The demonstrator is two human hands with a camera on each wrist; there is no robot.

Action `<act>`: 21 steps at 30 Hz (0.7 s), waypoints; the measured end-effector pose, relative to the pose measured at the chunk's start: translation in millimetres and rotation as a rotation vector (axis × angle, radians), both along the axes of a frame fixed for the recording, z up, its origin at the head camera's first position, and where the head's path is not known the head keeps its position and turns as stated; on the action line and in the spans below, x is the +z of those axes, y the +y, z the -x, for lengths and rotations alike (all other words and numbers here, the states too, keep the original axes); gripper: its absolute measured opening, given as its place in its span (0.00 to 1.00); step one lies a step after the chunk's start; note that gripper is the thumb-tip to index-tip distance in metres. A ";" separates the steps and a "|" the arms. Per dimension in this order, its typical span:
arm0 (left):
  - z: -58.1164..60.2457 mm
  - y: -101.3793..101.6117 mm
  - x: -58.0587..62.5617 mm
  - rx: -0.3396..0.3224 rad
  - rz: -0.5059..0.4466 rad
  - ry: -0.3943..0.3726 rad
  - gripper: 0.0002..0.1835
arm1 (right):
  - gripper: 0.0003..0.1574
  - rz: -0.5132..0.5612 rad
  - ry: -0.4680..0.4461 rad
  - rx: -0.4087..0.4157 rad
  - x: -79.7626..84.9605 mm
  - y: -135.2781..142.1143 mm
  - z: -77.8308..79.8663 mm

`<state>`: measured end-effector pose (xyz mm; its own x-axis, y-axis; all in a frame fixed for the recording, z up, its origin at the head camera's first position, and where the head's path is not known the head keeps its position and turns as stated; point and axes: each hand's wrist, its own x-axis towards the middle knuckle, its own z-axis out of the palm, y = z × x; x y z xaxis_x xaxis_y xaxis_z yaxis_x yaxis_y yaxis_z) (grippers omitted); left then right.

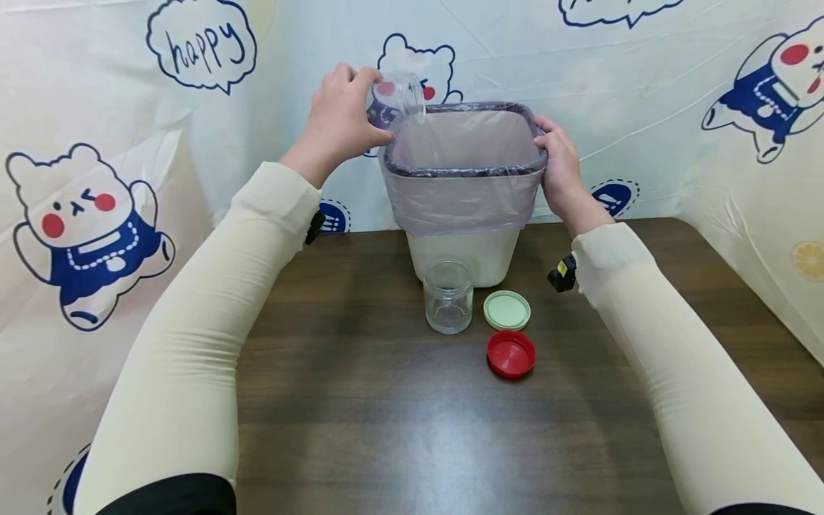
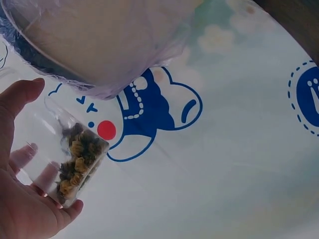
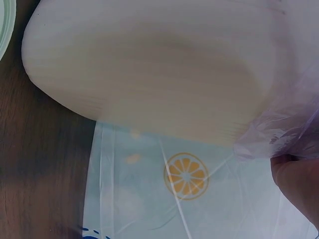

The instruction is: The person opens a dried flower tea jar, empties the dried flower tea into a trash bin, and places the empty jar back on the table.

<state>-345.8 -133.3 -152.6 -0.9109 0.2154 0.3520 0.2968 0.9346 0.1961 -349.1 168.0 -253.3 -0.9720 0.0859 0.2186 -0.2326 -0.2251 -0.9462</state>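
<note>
My left hand (image 1: 344,114) grips a clear jar (image 1: 407,93), tipped on its side with its mouth toward a white trash bin (image 1: 463,254) at the bin's upper left rim. Dried flower buds (image 2: 79,167) lie near the jar's bottom in the left wrist view. A thin translucent bag (image 1: 460,204) lines the bin and folds down over its outside. On the opposite side, my right hand (image 1: 561,163) holds the bagged rim, thumb outside; part of this hand is hidden in the right wrist view.
A second clear jar (image 1: 448,304) stands upright before the bin. Beside it on the dark wooden table (image 1: 360,422) lie a pale green lid (image 1: 506,310) and a red lid (image 1: 511,354). A printed cloth (image 1: 290,71) hangs close behind the bin.
</note>
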 end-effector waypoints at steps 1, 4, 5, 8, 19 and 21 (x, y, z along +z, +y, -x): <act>0.1 0.5 -0.1 -0.003 0.013 0.005 0.44 | 0.31 -0.004 0.002 0.000 -0.2 0.1 0.4; 0.1 1.4 -0.7 -0.013 0.037 0.014 0.44 | 0.31 -0.001 0.001 -0.003 -0.5 0.1 0.7; 0.0 1.8 -0.9 -0.015 0.041 0.017 0.44 | 0.31 0.002 0.003 -0.004 -0.5 0.0 0.7; -0.3 2.5 -1.9 -0.025 0.052 0.028 0.43 | 0.31 0.004 0.005 -0.004 -1.6 -0.7 0.4; 0.7 8.3 -1.3 -0.050 0.126 0.099 0.42 | 0.31 -0.011 0.000 0.000 -1.8 -1.1 -0.9; 1.1 9.7 -0.4 -0.053 0.157 0.110 0.41 | 0.31 -0.014 0.002 -0.005 -1.3 -0.4 -0.7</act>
<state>-346.9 -123.7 -153.0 -0.8550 0.3216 0.4070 0.3576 0.9338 0.0133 -348.4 167.5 -254.6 -0.9713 0.0873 0.2213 -0.2352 -0.2106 -0.9489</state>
